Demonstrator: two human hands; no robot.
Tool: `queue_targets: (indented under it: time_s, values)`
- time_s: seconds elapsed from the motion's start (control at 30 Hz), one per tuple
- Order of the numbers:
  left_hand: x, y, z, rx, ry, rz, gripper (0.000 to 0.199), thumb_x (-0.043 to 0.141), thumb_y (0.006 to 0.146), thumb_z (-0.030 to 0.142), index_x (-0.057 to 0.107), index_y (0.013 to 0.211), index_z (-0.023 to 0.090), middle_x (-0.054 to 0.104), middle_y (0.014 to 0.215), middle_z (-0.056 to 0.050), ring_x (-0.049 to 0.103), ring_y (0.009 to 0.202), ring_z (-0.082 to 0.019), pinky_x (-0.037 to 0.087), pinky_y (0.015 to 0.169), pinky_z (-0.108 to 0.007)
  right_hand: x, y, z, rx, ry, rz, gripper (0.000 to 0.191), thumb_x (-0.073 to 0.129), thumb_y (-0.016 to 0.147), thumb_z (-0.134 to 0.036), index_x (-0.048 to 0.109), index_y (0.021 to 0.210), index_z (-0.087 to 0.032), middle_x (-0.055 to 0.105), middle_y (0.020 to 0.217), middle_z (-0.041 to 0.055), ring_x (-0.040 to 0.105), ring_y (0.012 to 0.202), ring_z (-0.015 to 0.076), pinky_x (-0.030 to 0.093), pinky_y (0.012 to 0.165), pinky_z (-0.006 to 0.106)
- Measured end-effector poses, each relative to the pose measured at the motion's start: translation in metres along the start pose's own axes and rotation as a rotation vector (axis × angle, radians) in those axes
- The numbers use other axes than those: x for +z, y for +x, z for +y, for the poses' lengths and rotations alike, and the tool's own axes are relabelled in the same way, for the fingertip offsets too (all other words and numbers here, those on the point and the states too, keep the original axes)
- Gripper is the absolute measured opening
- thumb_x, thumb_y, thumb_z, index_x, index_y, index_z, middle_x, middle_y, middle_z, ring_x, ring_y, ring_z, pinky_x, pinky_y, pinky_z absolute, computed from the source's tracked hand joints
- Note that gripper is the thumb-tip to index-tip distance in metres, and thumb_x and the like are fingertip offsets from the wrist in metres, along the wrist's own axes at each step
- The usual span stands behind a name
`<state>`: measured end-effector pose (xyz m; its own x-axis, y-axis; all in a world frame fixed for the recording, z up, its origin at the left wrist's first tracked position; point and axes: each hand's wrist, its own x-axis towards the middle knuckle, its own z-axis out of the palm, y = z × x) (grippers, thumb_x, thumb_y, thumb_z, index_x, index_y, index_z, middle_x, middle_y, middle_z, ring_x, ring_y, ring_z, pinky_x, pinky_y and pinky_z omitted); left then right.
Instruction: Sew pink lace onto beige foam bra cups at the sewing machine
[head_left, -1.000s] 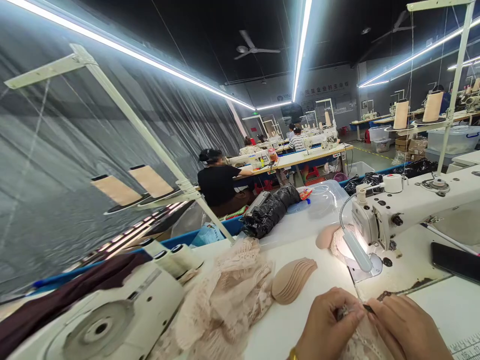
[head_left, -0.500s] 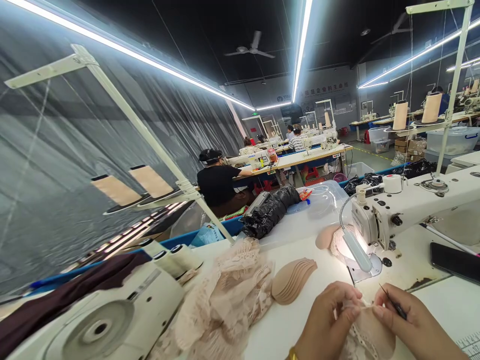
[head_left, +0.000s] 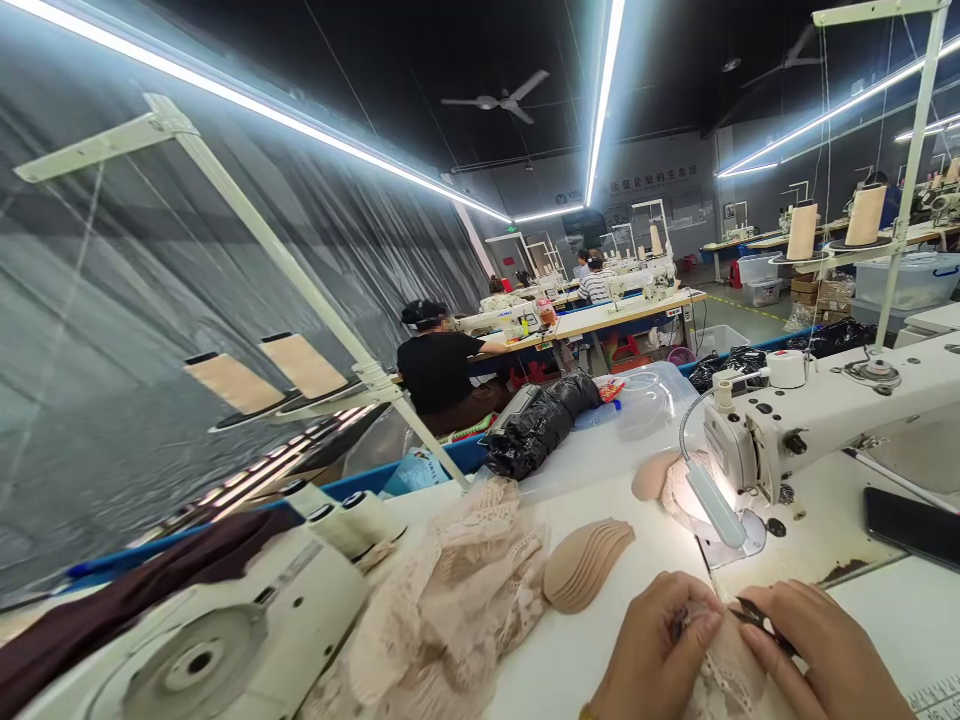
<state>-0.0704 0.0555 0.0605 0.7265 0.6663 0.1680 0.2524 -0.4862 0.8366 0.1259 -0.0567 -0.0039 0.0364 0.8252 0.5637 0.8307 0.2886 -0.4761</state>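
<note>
Between my hands is a beige lace piece [head_left: 731,665] with a smooth pad in it. My left hand [head_left: 660,640] is closed, pinching the lace at its upper edge between thumb and fingers. In my right hand [head_left: 814,640] are small dark thread snips [head_left: 757,618], their tip pointing left at the lace edge. The right fingers are closed round the snips and partly hide them. Just beyond my hands stands a white sewing machine [head_left: 757,440], its small lamp lighting another lace piece [head_left: 681,490] near the needle area.
A fanned stack of beige pads [head_left: 589,562] lies left of my hands, beside a heap of beige lace [head_left: 465,590]. A phone [head_left: 911,522] rests at the right. Black plastic bags [head_left: 541,425] and a thread stand [head_left: 420,430] are farther back. A co-worker [head_left: 435,355] sits ahead.
My right hand has turned over, knuckles more upward, bringing the snips from an upright slant against the fingers to the lace edge. My left hand keeps its pinch.
</note>
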Motion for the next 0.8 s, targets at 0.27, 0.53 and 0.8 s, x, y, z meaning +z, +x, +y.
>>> queue_targets:
  time_s: [0.27, 0.53, 0.8]
  values:
    - [0.0006, 0.0011, 0.0014, 0.026, -0.018, -0.003, 0.016, 0.061, 0.092, 0.027, 0.076, 0.093, 0.021, 0.076, 0.091, -0.005, 0.065, 0.085, -0.021, 0.049, 0.084, -0.032, 0.0017, 0.0012, -0.0018, -0.07, -0.048, 0.056, 0.008, 0.055, 0.108, -0.026, 0.059, 0.115, -0.029, 0.071, 0.088, -0.0023, 0.071, 0.075, 0.017, 0.057, 0.067, 0.029]
    - [0.0063, -0.0004, -0.0049, 0.067, -0.063, -0.036, 0.016, 0.063, 0.091, 0.026, 0.078, 0.092, 0.021, 0.079, 0.091, -0.005, 0.067, 0.084, -0.021, 0.049, 0.085, -0.034, 0.0055, 0.0009, -0.0003, -0.092, -0.096, 0.091, 0.01, 0.056, 0.108, -0.027, 0.062, 0.116, -0.028, 0.072, 0.086, 0.0002, 0.072, 0.074, 0.0194, 0.056, 0.066, 0.031]
    - [0.0017, 0.0003, 0.0007, 0.084, -0.065, -0.046, 0.015, 0.06, 0.097, 0.029, 0.072, 0.096, 0.021, 0.076, 0.097, -0.005, 0.068, 0.093, -0.023, 0.048, 0.092, -0.036, 0.0048, -0.001, -0.0027, 0.319, 0.39, -0.109, 0.029, 0.052, 0.108, -0.052, 0.063, 0.1, -0.026, 0.069, 0.084, -0.0005, 0.065, 0.074, 0.0188, 0.054, 0.066, 0.027]
